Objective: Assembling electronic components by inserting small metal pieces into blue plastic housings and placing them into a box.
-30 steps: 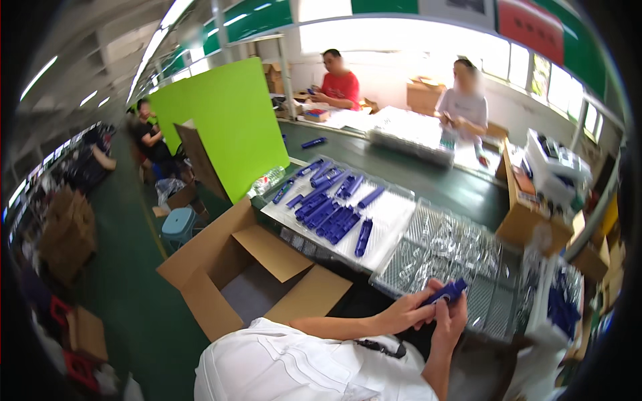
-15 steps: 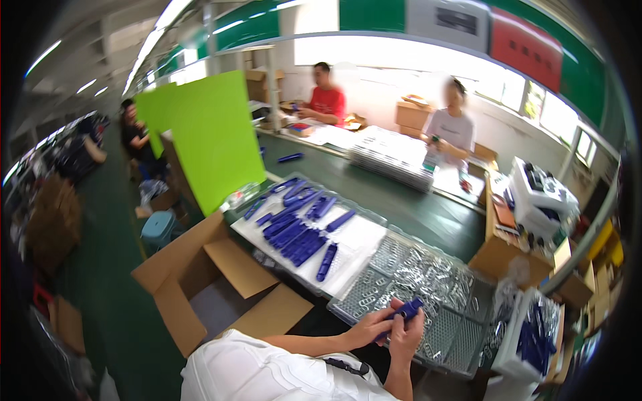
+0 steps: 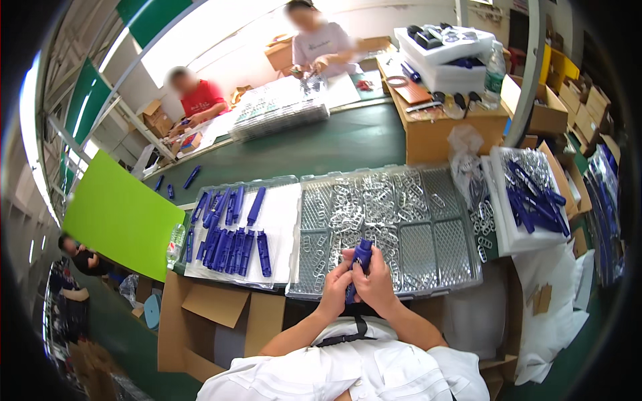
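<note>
Both hands are closed round one dark blue plastic handle-shaped piece [image 3: 362,254], its ribbed end pointing away from me. My left hand [image 3: 336,289] wraps its left side and lower end. On its right side, my right hand [image 3: 376,284] grips with the thumb along the top. They are above the front edge of a clear compartment tray [image 3: 418,248] with many oval metal links [image 3: 348,207]. To the left, several similar blue pieces [image 3: 231,250] lie in rows on a white sheet [image 3: 284,230]. The fingers hide the middle of the held piece.
An open cardboard box [image 3: 172,321] is below the bench at left, near a bright green panel [image 3: 120,214]. At right, a white foam box [image 3: 535,230] holds more blue pieces. Two people [image 3: 197,97] work across the green bench [image 3: 361,140]; one wears white.
My view has swung to the right, so the hands now appear nearer the middle. Both hands keep hold of the blue piece, which now points more directly away from me.
</note>
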